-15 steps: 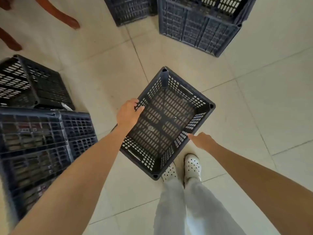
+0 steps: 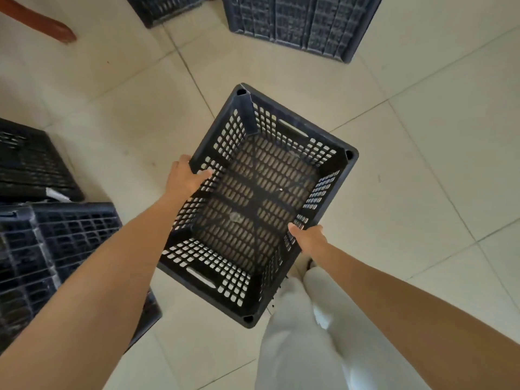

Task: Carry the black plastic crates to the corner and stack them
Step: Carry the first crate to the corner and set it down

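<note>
Above the tiled floor, in front of your legs, you hold one black crate clear of the ground, open side up and turned cornerwise to you. Your left hand is clamped over the left long rim, thumb hooked inside the wall, fingers hidden on the outer face. Your right hand pinches the right long rim the same way, thumb inside, the other fingers out of sight. Nothing is in it, so it likely handles light; the moulded plastic looks stiff, and the perforated walls and thick rim give a sure, non-slip hold. Not fragile by the look of it. Slot handles sit in the two short walls, near one and far one, and would probably be the better hold for lowering it onto a stack; the rim grip is fine for carrying. More black crates stand by the floor's left edge and at the top edge, well apart from yours. Which group is the corner stack, you cannot tell from this view.
</note>
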Available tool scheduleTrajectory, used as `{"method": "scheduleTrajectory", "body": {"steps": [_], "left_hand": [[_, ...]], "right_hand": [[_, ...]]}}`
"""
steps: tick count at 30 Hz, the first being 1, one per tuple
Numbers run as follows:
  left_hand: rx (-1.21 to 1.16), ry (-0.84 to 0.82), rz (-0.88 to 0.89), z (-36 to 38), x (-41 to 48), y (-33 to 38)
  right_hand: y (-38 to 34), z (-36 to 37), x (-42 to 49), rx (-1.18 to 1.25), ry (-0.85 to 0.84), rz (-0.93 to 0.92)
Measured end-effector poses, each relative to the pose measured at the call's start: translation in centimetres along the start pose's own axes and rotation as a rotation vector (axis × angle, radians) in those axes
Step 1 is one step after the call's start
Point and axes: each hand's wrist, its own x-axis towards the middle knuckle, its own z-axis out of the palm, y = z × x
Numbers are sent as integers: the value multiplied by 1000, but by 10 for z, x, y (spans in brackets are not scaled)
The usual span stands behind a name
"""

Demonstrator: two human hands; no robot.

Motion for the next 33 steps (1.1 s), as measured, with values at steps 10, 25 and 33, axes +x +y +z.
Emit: {"method": "scheduleTrajectory", "body": {"steps": [10, 25, 33], "left_hand": [[33, 0, -1, -75, -45, 55], [333, 36, 210, -271, -203, 270], [332, 61, 386, -277, -234, 434]], "right_hand": [[-31, -54, -58, -17, 8, -52], [-97, -294, -295, -328, 263, -384], [-133, -456, -339, -460, 414, -434]]}}
